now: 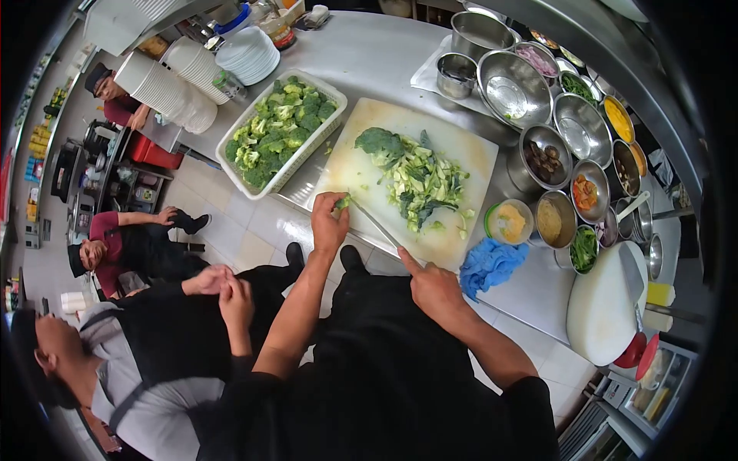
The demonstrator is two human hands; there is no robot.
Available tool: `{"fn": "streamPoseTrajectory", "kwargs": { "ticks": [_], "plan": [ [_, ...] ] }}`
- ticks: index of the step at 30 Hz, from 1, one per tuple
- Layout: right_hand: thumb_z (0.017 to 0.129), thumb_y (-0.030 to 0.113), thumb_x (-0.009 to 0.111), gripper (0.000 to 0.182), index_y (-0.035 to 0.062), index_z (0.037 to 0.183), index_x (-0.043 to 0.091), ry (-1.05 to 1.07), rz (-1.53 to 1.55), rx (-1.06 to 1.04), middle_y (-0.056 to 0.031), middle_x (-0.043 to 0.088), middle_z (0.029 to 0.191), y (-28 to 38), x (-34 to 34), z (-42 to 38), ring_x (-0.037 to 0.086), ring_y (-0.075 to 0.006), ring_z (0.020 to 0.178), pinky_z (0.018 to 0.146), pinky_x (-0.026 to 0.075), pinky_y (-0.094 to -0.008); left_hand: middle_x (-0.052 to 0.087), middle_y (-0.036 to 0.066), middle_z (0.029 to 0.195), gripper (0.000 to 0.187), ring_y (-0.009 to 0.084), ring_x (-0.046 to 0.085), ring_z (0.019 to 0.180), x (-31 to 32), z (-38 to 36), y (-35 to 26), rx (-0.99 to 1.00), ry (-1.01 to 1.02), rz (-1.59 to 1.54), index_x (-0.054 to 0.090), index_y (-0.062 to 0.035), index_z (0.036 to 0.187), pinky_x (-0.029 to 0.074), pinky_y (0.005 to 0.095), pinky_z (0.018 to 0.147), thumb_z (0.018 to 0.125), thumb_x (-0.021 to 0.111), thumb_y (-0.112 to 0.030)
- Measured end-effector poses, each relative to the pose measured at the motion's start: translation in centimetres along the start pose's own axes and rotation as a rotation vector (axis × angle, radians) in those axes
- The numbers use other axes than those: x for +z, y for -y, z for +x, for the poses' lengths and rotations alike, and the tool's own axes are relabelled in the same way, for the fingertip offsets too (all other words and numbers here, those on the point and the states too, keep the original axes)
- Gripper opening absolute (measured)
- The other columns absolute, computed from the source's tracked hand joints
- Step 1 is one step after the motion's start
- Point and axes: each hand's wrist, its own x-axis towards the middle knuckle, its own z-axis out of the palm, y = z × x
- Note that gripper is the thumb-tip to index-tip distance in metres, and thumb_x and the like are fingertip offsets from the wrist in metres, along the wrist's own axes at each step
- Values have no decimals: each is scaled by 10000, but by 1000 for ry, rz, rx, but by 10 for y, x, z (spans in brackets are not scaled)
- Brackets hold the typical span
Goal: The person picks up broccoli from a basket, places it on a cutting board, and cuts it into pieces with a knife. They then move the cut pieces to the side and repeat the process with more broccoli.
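Note:
My right hand (438, 293) grips a knife (375, 224), its index finger stretched along the top of the blade. The blade points up and left toward my left hand (330, 223), whose fingers pinch a small broccoli floret (343, 202) at the near left edge of the white cutting board (469, 157). On the board lie a large broccoli head (378, 144) and a heap of chopped broccoli stems and leaves (423, 184). Left of the board, a white plastic basket (338, 100) is full of cut broccoli florets (280, 134). The knife's handle is hidden in my right hand.
Metal bowls (513, 88) with various ingredients crowd the right side. A crumpled blue cloth (492, 267) lies by the board's right corner. Stacked white containers (165, 92) and plates (247, 55) stand at the back left. A co-worker (154, 346) stands close on my left; others are farther off.

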Motion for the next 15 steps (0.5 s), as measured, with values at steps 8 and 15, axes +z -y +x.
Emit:
{"fn": "streamPoseTrajectory", "kwargs": {
  "ticks": [8, 15],
  "plan": [
    [890, 92, 544, 597, 167, 1471, 430, 0, 211, 26, -265, 631, 715, -16, 10, 18, 643, -447, 690, 675, 529, -516, 712, 124, 816, 360, 225, 684, 716, -4, 0, 10, -490, 53, 114, 698, 23, 1000, 548, 346, 696, 748, 814, -207],
    [897, 77, 520, 584, 163, 1468, 429, -8, 360, -32, -298, 636, 785, -20, 25, 26, 635, -475, 757, 723, 509, -519, 715, 132, 830, 378, 228, 693, 760, -4, 2, 9, -540, 87, 94, 700, 24, 986, 547, 346, 724, 740, 809, -242]
  ]
}}
